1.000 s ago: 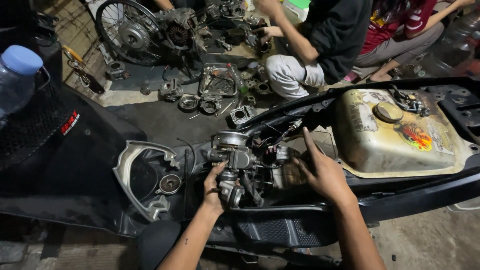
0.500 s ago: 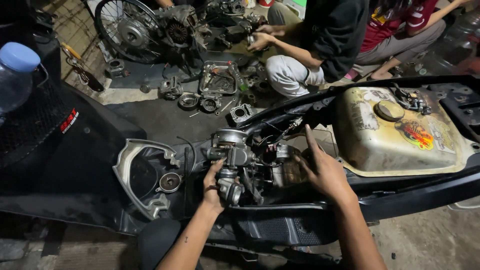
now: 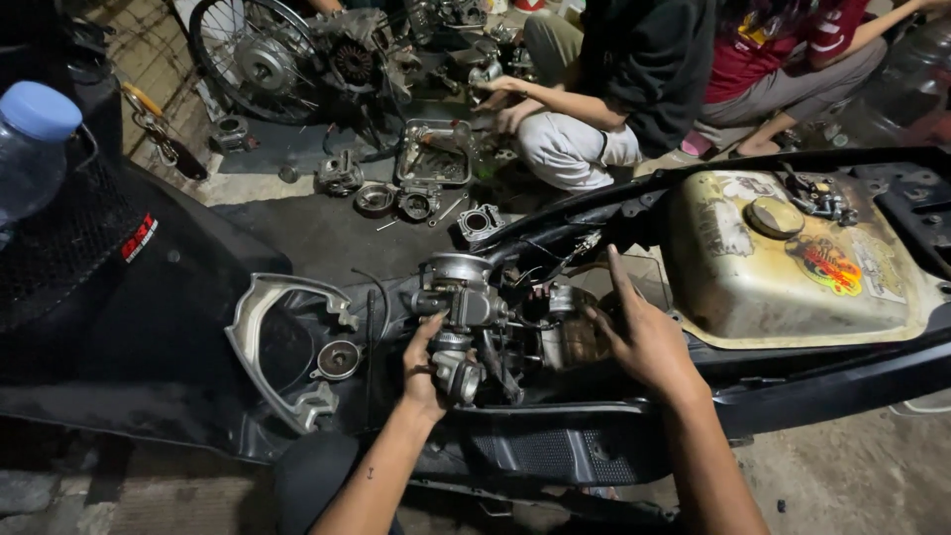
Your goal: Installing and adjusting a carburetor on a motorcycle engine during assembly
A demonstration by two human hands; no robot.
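Between both hands, the carburetor point(image 3: 458, 315) touches left-hand fingers point(image 3: 420, 342).

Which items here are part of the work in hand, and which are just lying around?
In hand:
left hand on carburetor
right hand beside engine parts

Lying about:
fuel tank
water bottle
wheel
loose parts on floor

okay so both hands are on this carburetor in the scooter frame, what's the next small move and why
Probably steady the carburetor with the left hand while the right hand works at the hoses beside it. The left already grips its lower bowl, and the right fingers reach into that crowded gap.
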